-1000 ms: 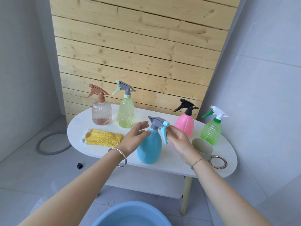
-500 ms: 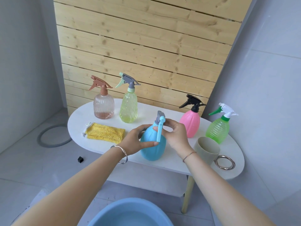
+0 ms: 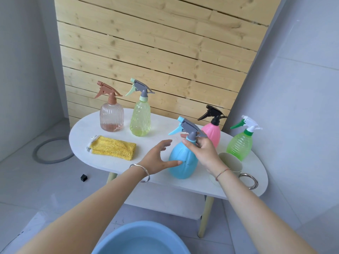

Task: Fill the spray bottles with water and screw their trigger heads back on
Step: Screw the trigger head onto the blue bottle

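Blue spray bottle (image 3: 183,160) stands upright on the white table (image 3: 88,129), centre of frame, near the front edge. Its grey trigger head (image 3: 190,128) is seated on the neck, nozzle pointing to frame left.

Right hand (image 3: 203,151): fingers and thumb curled round the collar just under the trigger head, clamped on it.
Left hand (image 3: 157,158): fingers spread and apart, gripping nothing. The thumb tip appears to touch the bottle's side; the rest is just beside it.

The bottle wall is opaque, so the fill level cannot be read. Direction of turn also cannot be told.

Other items: a beige cup (image 3: 231,164) just beside the right wrist, a pink bottle (image 3: 212,134) directly behind the right hand, a green bottle (image 3: 239,145) further right, a yellow cloth (image 3: 113,148) at left, and a blue basin (image 3: 141,239) of water at the bottom of frame.

Risks, as judged:
- The body is not braced. A twist at the collar would likely spin the whole bottle on the smooth table rather than turn the thread.
- All force sits high on the neck, so a sideways pull could tip the bottle towards the front edge.
- The right elbow or wrist swinging out could knock the cup or the pink bottle.
- A head started tilted could cross-thread and leak.
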Demonstrator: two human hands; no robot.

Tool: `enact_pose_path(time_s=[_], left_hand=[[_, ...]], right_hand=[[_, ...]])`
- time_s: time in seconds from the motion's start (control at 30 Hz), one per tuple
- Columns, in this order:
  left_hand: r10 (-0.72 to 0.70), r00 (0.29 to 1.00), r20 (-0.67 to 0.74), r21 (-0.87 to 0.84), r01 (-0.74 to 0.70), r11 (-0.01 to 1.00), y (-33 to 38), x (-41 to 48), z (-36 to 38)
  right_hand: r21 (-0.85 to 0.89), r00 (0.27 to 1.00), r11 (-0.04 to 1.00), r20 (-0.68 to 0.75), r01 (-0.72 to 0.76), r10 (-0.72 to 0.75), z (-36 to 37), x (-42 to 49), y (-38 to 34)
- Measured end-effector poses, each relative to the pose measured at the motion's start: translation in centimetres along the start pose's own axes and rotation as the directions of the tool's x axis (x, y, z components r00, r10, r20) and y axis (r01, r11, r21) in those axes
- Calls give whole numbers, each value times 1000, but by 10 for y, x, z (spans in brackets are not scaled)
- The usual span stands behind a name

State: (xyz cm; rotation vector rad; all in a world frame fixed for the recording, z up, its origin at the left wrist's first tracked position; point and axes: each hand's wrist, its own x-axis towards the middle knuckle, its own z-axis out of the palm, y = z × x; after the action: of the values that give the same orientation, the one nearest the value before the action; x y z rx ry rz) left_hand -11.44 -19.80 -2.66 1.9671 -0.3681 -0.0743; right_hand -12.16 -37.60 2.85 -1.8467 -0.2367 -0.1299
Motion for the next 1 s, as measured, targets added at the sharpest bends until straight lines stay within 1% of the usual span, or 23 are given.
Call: enact_pose_path(time_s=[0.1, 0.17, 0.3, 0.47, 0.57, 0.63, 0.67, 0.73, 0.8, 0.9, 1.0], left_hand=[[-5, 998, 66, -9, 5, 1000, 6, 9, 11], [8, 997, 81, -26, -6, 1000, 8, 13, 14], [34, 996, 81, -53, -30, 998, 8, 16, 16], [57, 998, 28, -89, -54, 995, 6, 15, 22], [57, 998, -4, -85, -57, 995, 6, 14, 26], [54, 998, -15, -89, -55, 995, 6, 13, 27], [56, 998, -18, -90, -57, 994, 5, 12, 28], [58, 998, -25, -82, -60, 995, 6, 12, 29], [58, 998, -40, -53, -60, 997, 7, 13, 29], [32, 999, -21, -66, -33, 997, 13, 18, 18], [-41, 997, -69, -180, 28, 983, 25, 31, -8]], right_hand=[[-10, 993, 1000, 114, -25, 26, -8, 2, -2], [10, 990, 1000, 136, -27, 25, -13, 3, 0], [48, 998, 999, 63, -10, 6, -15, 0, 4], [65, 997, 997, -78, 33, -28, -2, -3, 7], [41, 989, 997, -137, 60, -53, 2, -5, 7], [1, 985, 998, -161, 58, -57, 3, -6, 7], [-48, 982, 997, -179, 56, -63, 3, -6, 7], [-164, 966, 985, -241, 58, -97, 2, -7, 5], [-206, 948, 977, -296, 54, -115, 2, -4, 5], [-185, 955, 982, -282, 39, -91, 4, 8, 2], [-146, 952, 987, -285, 68, -108, 1, 33, -11]])
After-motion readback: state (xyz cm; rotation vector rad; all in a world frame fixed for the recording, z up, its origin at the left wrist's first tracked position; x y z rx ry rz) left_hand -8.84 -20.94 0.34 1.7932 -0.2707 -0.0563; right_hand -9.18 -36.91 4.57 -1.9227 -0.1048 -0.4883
